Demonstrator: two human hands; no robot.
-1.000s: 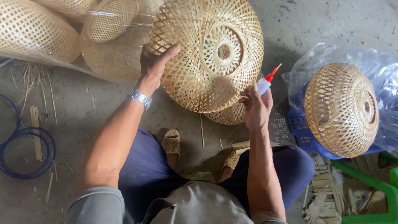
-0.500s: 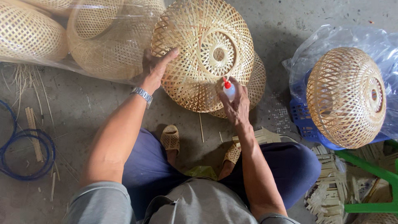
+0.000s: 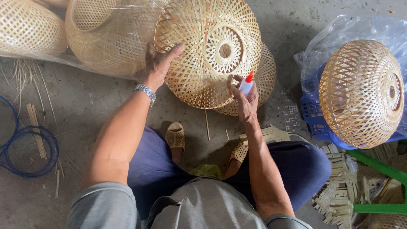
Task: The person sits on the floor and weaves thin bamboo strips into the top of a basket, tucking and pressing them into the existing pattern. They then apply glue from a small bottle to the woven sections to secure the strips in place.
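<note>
Concrete floor point(image 3: 97, 101) crowded; left hand point(image 3: 159, 63) grips woven shade point(image 3: 207, 51) rim; right hand point(image 3: 245, 99) clamps glue bottle point(image 3: 246, 84).

Single head-worn view, steeply downward and close, over lap, both forearms and concrete floor point(image 3: 93, 101).
</note>
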